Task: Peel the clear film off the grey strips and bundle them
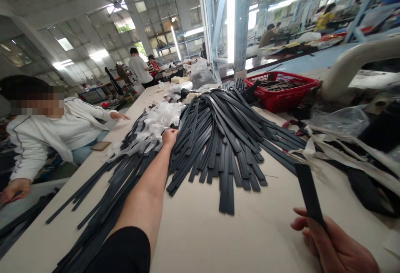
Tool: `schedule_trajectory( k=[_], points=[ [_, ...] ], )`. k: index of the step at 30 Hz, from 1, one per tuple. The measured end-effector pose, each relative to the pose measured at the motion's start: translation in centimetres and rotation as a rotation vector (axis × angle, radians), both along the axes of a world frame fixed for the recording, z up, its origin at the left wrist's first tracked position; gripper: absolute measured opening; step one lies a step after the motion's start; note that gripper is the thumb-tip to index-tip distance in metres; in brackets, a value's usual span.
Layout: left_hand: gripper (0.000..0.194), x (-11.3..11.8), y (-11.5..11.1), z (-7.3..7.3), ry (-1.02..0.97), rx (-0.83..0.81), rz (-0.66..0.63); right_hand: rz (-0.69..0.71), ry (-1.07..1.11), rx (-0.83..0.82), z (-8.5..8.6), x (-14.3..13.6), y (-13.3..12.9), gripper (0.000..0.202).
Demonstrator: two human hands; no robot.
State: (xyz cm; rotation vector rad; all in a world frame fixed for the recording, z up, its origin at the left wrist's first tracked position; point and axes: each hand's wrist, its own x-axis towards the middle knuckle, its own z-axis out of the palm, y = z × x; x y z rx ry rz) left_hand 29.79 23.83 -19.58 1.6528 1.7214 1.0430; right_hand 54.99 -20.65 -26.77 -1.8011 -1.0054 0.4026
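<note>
My right hand (pixel 339 244) is closed around a flat dark strap (pixel 308 192), which stands up out of the grip at the lower right. My left arm stretches forward over the table (pixel 193 227), and my left hand (pixel 169 137) is closed between crumpled white plastic scraps (pixel 165 115) and a large heap of dark flat straps (pixel 215 135). What its fingers hold, if anything, is hidden. The heap fans toward me, strap ends lying on the pale tabletop. More long dark straps (pixel 121 198) run beneath and left of my left forearm.
A red plastic basket (pixel 281 94) with dark pieces stands behind the heap to the right. White and black fabric strips (pixel 346 152) lie at the right. A seated person (pixel 62 127) rests a hand on the left table edge near a phone (pixel 101 145).
</note>
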Motion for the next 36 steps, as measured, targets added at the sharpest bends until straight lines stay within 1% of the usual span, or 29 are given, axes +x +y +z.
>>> schedule_trajectory(
  k=[3, 5, 7, 10, 12, 13, 14, 16, 18, 20, 21, 23, 26, 28, 30, 33, 36],
  points=[
    [0.018, -1.5, -2.9, 0.9, -0.232, -0.03, 0.025, -0.021, 0.015, 0.02, 0.1, -0.1, 0.1, 0.036],
    [0.016, -3.0, -5.9, 1.4, -0.411, -0.063, 0.019, -0.025, 0.009, 0.037, 0.4, -0.2, 0.2, 0.036],
    [0.014, -4.9, -9.8, 1.7, -0.578, -0.108, 0.005, 0.001, -0.012, 0.042, 0.6, -0.1, 0.3, 0.037],
    [0.011, -7.8, -16.8, 1.4, -0.779, -0.187, -0.004, 0.027, -0.009, 0.042, 1.2, 0.3, 0.7, 0.039],
    [0.009, -9.3, -21.7, 0.9, -0.867, -0.237, 0.004, 0.061, 0.065, 0.05, 1.9, 0.1, 0.9, 0.04],
    [0.007, -9.8, -24.0, 0.5, -0.905, -0.26, 0.01, 0.096, 0.153, 0.067, 2.2, -0.3, 1.1, 0.042],
    [0.006, -10.1, -26.2, 0.1, -0.947, -0.283, 0.014, 0.15, 0.274, 0.087, 2.7, -1.1, 1.2, 0.043],
    [0.003, -10.4, -30.1, -0.7, -1.037, -0.323, 0.016, 0.334, 0.549, 0.085, 3.6, -3.6, 1.5, 0.047],
    [0.01, -10.3, -33.4, -1.4, -1.11, -0.354, 0.004, 0.582, 0.767, -0.008, 4.5, -6.9, 2.0, 0.05],
    [0.019, -10.0, -35.9, -1.9, -1.125, -0.377, -0.021, 0.785, 0.888, -0.122, 5.3, -10.4, 2.9, 0.055],
    [0.023, -9.7, -37.0, -2.1, -1.117, -0.389, -0.037, 0.848, 0.921, -0.154, 5.6, -11.9, 3.4, 0.056],
    [0.03, -9.3, -38.6, -2.4, -1.092, -0.414, -0.074, 0.897, 0.954, -0.153, 6.2, -14.4, 4.7, 0.053],
    [0.034, -8.9, -40.5, -2.7, -1.049, -0.453, -0.137, 0.865, 0.902, -0.075, 6.9, -16.3, 6.7, 0.04],
    [0.032, -8.8, -41.4, -2.8, -1.014, -0.468, -0.179, 0.828, 0.778, -0.007, 7.3, -16.7, 7.7, 0.027],
    [0.029, -8.8, -42.1, -3.0, -0.96, -0.461, -0.223, 0.801, 0.664, 0.04, 7.7, -16.8, 8.1, 0.018],
    [0.027, -9.0, -42.6, -3.1, -0.832, -0.478, -0.319, 0.81, 0.497, 0.064, 8.3, -16.7, 7.7, 0.016],
    [0.031, -9.3, -42.4, -2.9, -0.705, -0.522, -0.421, 0.853, 0.242, 0.04, 8.8, -16.3, 6.7, 0.019]
  ],
)
